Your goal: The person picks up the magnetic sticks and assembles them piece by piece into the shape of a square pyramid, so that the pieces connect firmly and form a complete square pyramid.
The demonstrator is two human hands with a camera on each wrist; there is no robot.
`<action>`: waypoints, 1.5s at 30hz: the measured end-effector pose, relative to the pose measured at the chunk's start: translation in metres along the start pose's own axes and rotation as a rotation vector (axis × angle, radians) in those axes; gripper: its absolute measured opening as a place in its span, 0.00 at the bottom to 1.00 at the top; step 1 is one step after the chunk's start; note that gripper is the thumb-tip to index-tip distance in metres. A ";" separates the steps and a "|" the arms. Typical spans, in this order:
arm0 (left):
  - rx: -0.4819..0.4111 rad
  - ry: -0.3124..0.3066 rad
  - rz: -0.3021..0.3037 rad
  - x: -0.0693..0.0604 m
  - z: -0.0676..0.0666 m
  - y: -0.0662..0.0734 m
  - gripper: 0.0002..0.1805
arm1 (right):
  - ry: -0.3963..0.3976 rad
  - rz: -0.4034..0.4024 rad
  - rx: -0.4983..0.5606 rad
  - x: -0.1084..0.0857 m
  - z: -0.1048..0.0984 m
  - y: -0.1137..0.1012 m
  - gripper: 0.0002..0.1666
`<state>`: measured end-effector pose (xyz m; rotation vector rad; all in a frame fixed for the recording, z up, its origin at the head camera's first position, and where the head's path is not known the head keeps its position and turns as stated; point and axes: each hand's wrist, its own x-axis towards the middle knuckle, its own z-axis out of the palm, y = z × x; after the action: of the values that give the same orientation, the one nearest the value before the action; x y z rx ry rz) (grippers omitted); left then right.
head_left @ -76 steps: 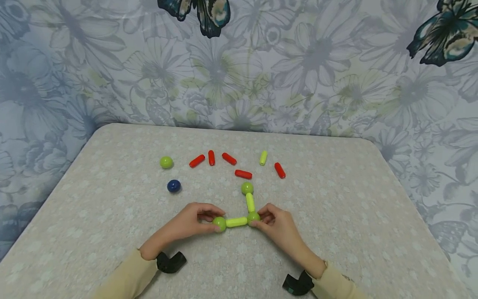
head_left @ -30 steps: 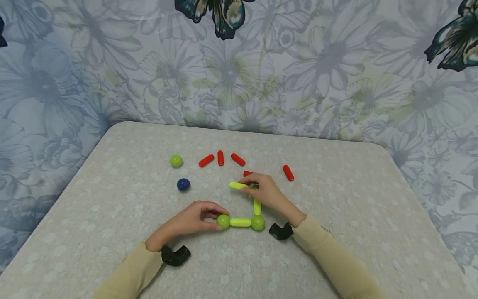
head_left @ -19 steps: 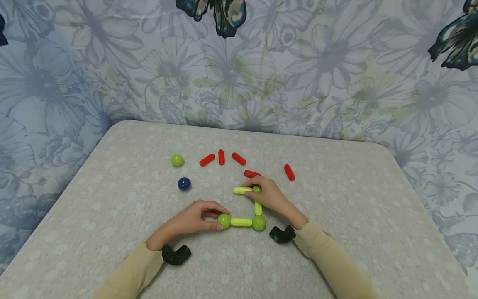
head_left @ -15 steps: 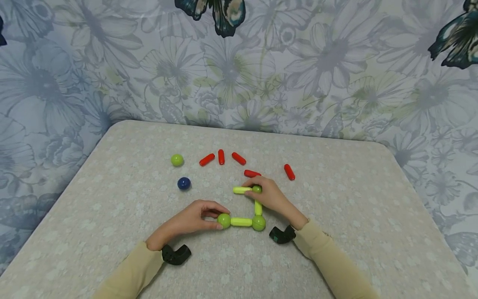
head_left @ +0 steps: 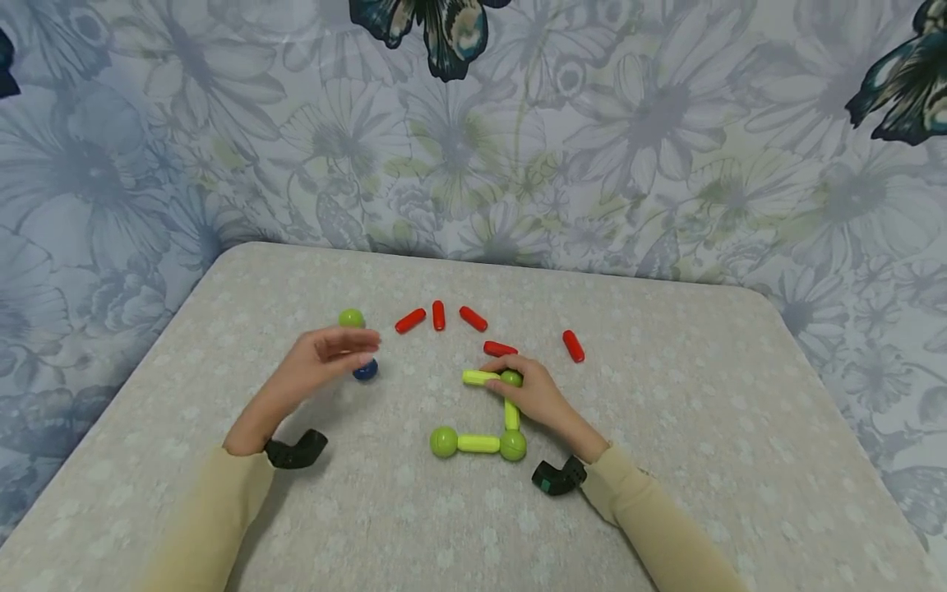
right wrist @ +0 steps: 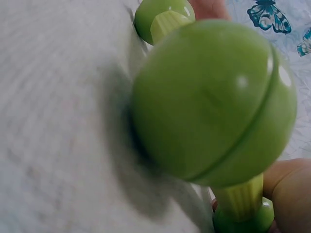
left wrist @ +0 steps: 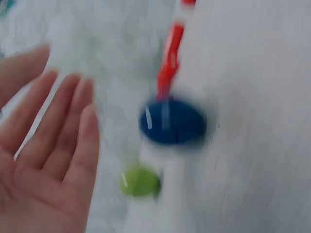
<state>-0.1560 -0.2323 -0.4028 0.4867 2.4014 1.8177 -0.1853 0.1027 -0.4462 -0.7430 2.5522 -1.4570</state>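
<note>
My left hand (head_left: 321, 358) hovers over the left part of the table, fingers extended, holding nothing. Right by it are a dark blue ball (head_left: 366, 371) and, partly hidden behind it, a loose lime green ball (head_left: 351, 317). With thumb and fingers my right hand (head_left: 534, 393) pinches a yellow-green rod (head_left: 475, 377) at the upper green ball (head_left: 511, 379). From that ball a second rod (head_left: 512, 415) runs down to a corner ball (head_left: 513, 445). A third rod (head_left: 478, 444) joins the corner to a left end ball (head_left: 444, 442). The left wrist view is blurred.
Several loose red rods lie farther back on the cloth-covered table (head_left: 666, 395), among them one red rod (head_left: 501, 349) just behind my right hand and another (head_left: 573, 346) off to the right. A floral-patterned wall (head_left: 629, 164) borders the table's far edge.
The right hand has brought a yellow-green rod from the back to the upper ball. My left hand has let go of the left end ball and moved up and left towards the blue ball.
</note>
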 end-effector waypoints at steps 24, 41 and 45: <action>0.114 0.190 -0.160 0.013 -0.015 -0.020 0.28 | -0.027 0.007 0.065 -0.018 -0.002 -0.039 0.10; -0.051 -0.058 -0.126 0.034 0.077 -0.004 0.24 | -0.011 -0.011 0.057 -0.007 -0.009 -0.039 0.11; -0.009 -0.064 -0.128 0.034 0.084 -0.009 0.23 | -0.016 0.001 0.064 -0.007 -0.009 -0.040 0.12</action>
<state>-0.1683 -0.1468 -0.4311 0.3751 2.3241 1.7331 -0.1684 0.0964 -0.4088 -0.7407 2.4819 -1.5180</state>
